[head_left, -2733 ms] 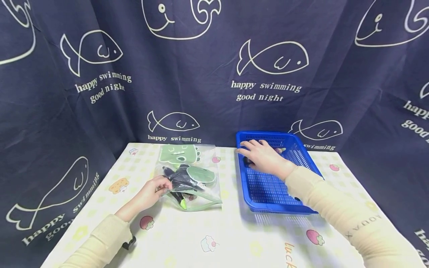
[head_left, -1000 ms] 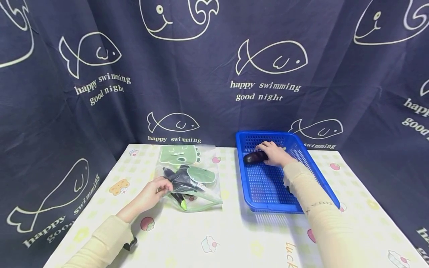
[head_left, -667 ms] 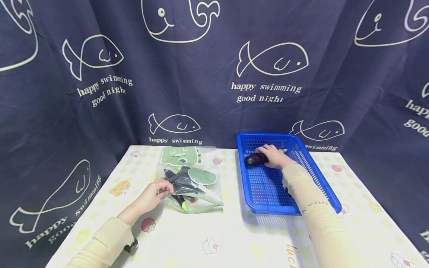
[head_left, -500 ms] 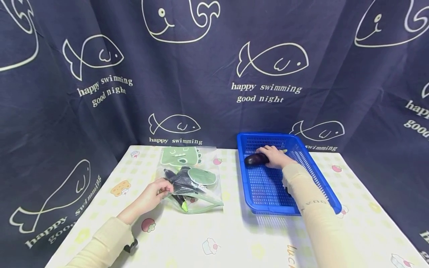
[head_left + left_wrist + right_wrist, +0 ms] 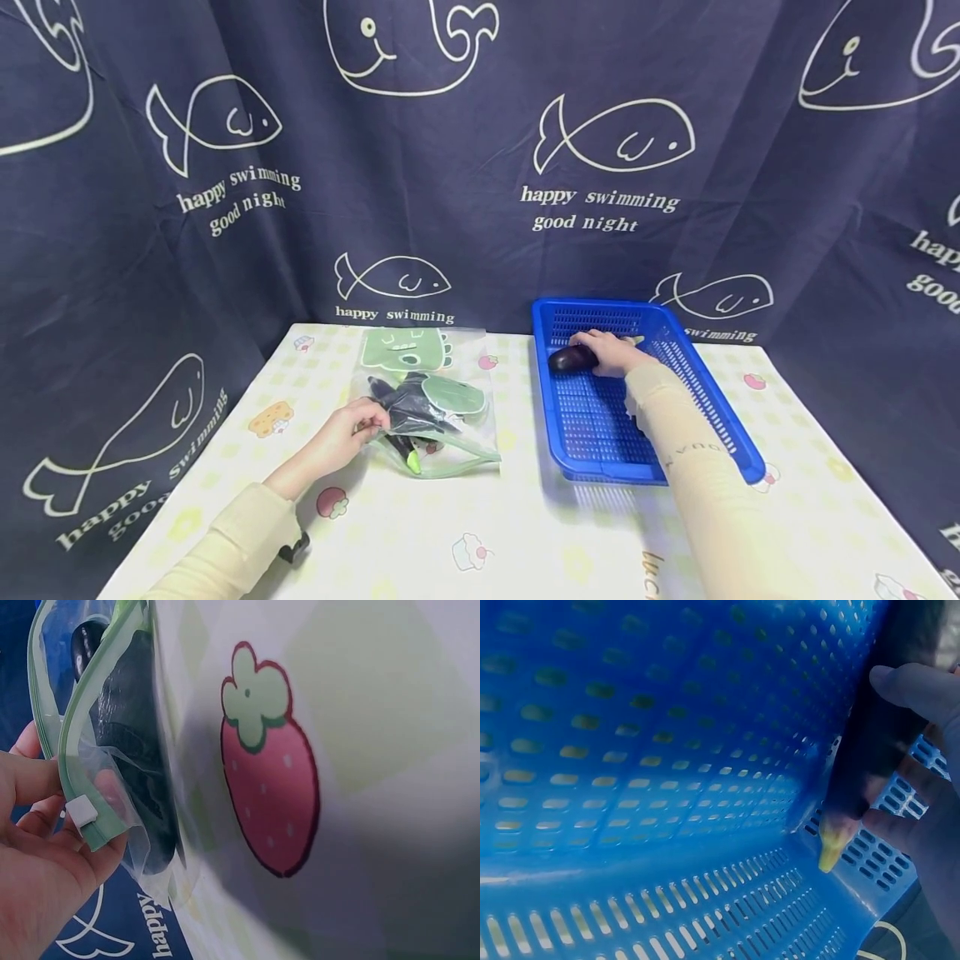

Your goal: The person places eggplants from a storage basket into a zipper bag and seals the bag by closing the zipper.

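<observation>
At the open mouth of a clear zip bag (image 5: 453, 393) with green dinosaur print, my left hand (image 5: 351, 429) pinches the edge. The left wrist view shows its thumb and fingers at the green zip strip beside a white slider (image 5: 81, 811). Dark eggplants (image 5: 135, 742) lie inside the bag, one with a bright green tip (image 5: 413, 461). In the blue basket, my right hand (image 5: 611, 353) grips a dark purple eggplant (image 5: 572, 359) around its middle. Its pale yellow stem (image 5: 831, 851) points toward the basket's corner in the right wrist view.
The blue perforated basket (image 5: 551, 429) stands at the back right of the table, its walls rising around my right hand. A patterned cloth (image 5: 420, 542) covers the table. Behind hangs a navy curtain (image 5: 480, 192) with white fish drawings.
From spread fingers over the basket's far left, my right hand has come down around the eggplant, mostly before one second ago. Since then it has barely shifted. The left hand keeps its place.
</observation>
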The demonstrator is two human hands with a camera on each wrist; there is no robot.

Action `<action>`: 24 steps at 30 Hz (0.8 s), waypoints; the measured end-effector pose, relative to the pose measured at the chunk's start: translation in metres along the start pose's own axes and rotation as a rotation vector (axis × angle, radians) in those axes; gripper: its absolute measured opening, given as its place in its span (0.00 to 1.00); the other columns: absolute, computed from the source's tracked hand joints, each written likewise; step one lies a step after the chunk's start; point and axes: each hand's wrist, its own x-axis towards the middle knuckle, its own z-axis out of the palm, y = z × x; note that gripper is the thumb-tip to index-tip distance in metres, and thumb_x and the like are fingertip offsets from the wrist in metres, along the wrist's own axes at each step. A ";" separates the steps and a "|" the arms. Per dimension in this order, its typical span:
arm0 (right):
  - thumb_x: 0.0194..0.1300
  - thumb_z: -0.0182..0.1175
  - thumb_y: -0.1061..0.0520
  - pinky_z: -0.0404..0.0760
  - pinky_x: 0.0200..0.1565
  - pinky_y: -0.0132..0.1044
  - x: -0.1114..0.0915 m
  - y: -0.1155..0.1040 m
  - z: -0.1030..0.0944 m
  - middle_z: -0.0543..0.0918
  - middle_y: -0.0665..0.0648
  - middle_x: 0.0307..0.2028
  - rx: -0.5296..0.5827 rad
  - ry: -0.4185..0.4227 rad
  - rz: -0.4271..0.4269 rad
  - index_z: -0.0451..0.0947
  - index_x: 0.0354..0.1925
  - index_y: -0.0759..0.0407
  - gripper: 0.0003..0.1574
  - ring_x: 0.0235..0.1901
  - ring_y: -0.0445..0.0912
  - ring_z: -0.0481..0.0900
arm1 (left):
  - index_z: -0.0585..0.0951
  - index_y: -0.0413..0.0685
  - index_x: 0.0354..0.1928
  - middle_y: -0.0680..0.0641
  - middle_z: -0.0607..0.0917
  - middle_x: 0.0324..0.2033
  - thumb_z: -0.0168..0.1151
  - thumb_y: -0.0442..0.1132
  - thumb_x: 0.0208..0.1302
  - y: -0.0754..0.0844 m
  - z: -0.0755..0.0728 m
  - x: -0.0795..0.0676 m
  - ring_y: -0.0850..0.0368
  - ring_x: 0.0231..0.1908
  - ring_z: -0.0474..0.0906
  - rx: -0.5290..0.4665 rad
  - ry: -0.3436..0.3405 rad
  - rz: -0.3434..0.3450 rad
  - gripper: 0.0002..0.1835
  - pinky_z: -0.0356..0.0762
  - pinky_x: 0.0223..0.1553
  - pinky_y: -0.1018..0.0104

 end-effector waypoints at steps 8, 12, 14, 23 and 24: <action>0.44 0.66 0.66 0.71 0.39 0.63 0.002 -0.001 0.003 0.71 0.63 0.50 -0.026 -0.062 0.073 0.66 0.54 0.47 0.38 0.49 0.62 0.69 | 0.76 0.57 0.28 0.56 0.73 0.27 0.59 0.24 0.48 0.000 -0.002 0.000 0.63 0.30 0.69 -0.006 -0.010 -0.020 0.16 0.71 0.31 0.72; 0.44 0.66 0.65 0.72 0.41 0.60 0.002 -0.002 0.003 0.73 0.62 0.49 -0.037 -0.059 0.067 0.67 0.54 0.47 0.38 0.49 0.61 0.71 | 0.76 0.56 0.28 0.56 0.73 0.27 0.59 0.24 0.48 0.000 -0.002 0.000 0.62 0.30 0.69 -0.006 -0.009 -0.020 0.15 0.71 0.31 0.72; 0.44 0.66 0.65 0.72 0.42 0.58 0.003 -0.001 0.003 0.73 0.62 0.49 -0.043 -0.051 0.049 0.67 0.53 0.48 0.37 0.48 0.60 0.71 | 0.76 0.55 0.28 0.55 0.73 0.27 0.59 0.24 0.48 0.001 -0.002 0.000 0.62 0.30 0.69 -0.006 -0.008 -0.019 0.15 0.71 0.31 0.72; 0.44 0.66 0.65 0.72 0.43 0.56 0.001 0.000 0.002 0.74 0.63 0.49 -0.053 -0.066 0.020 0.69 0.50 0.48 0.34 0.47 0.60 0.72 | 0.76 0.55 0.28 0.54 0.73 0.27 0.59 0.23 0.48 -0.001 -0.002 -0.001 0.63 0.29 0.68 -0.018 -0.016 -0.015 0.15 0.71 0.30 0.72; 0.44 0.67 0.65 0.73 0.42 0.55 0.001 0.000 0.002 0.74 0.63 0.48 -0.054 -0.064 0.016 0.69 0.50 0.48 0.34 0.47 0.59 0.72 | 0.76 0.55 0.28 0.54 0.73 0.27 0.59 0.23 0.49 -0.002 -0.002 -0.001 0.63 0.29 0.68 -0.017 -0.016 -0.017 0.16 0.71 0.30 0.72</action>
